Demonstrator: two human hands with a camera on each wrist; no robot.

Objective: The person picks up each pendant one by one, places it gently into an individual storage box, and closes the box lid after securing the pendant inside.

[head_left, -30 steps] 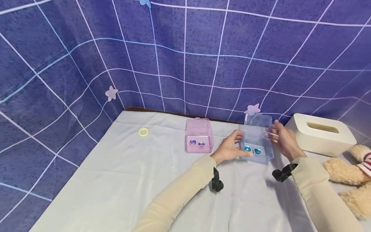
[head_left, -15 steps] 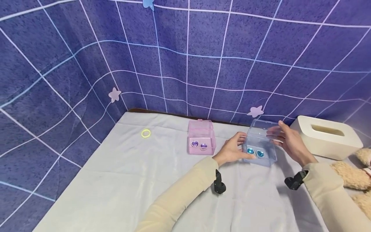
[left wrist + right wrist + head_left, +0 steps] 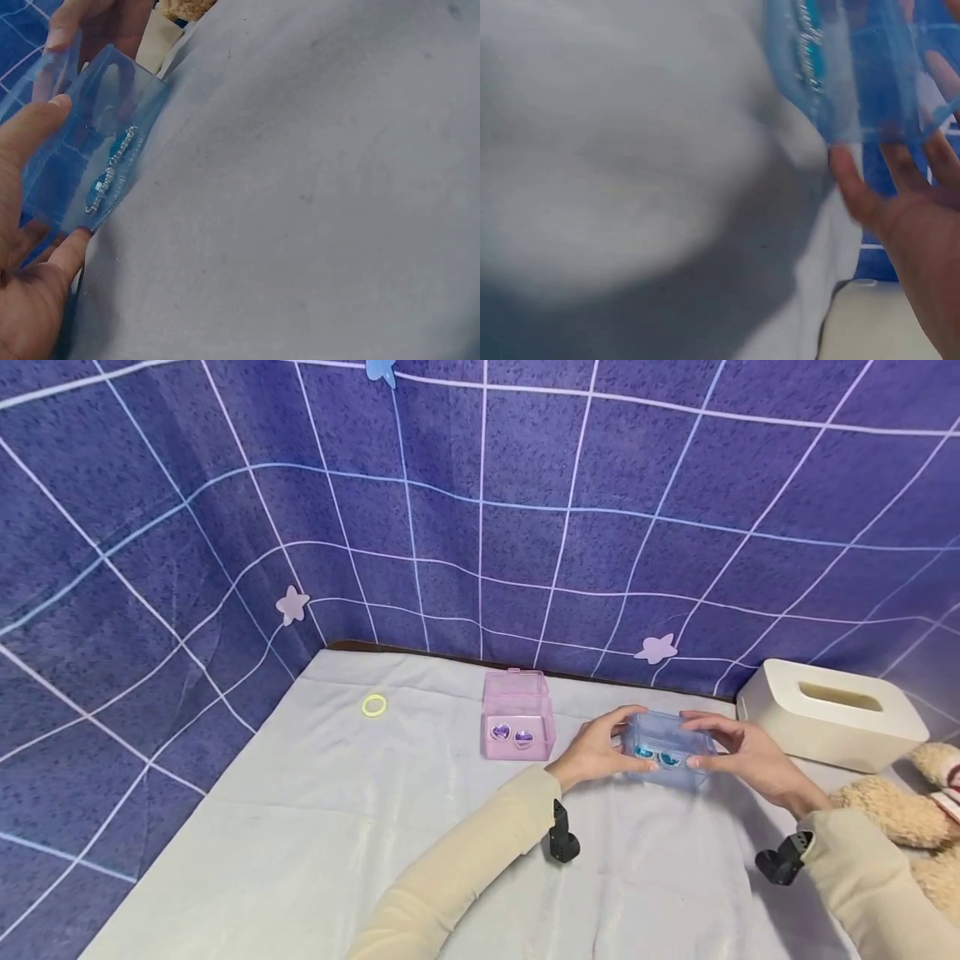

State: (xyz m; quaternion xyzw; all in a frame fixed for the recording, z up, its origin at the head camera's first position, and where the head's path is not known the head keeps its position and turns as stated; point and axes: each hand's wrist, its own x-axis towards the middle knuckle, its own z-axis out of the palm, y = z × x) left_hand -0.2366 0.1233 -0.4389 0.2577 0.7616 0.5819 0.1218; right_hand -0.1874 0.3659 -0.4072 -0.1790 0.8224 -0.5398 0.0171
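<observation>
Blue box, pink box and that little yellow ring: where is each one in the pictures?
blue box [image 3: 666, 750]: head view, on its clear front wall, between the two hands.
pink box [image 3: 517, 720]: head view, on its front wall above the two gems.
yellow ring [image 3: 373, 705]: head view, on the band, lying on the cloth.

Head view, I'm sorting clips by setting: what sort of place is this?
Probably a staged tabletop at home: a table under pale cloth, a purple grid backdrop with paper stars, and a tissue box beside a plush toy.
</observation>
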